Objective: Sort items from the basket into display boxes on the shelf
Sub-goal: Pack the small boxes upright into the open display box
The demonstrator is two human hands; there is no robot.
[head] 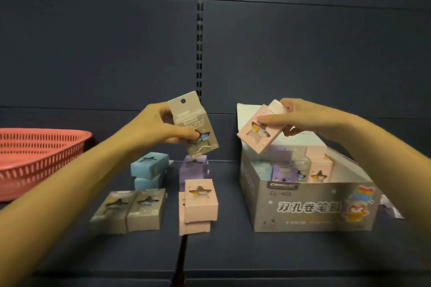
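Note:
My left hand (pixel 161 123) holds a grey-brown small box (pixel 193 126) with a star window, raised above the shelf. My right hand (pixel 300 116) grips a pink small box (pixel 258 133) tilted over the back left corner of the grey display box (pixel 310 207). The display box stands open on the right and holds several blue, purple, grey and pink small boxes upright. A red basket (pixel 35 158) sits at the far left of the shelf. Loose on the shelf lie two blue boxes (pixel 149 166), a purple box (pixel 192 168), two grey boxes (pixel 130 209) and two pink boxes (pixel 200 200).
The dark blue shelf board (pixel 233 254) has a seam running down its middle near the front. The back wall carries a slotted upright (pixel 199 30). A crumpled bit of clear wrap (pixel 391 207) lies right of the display box.

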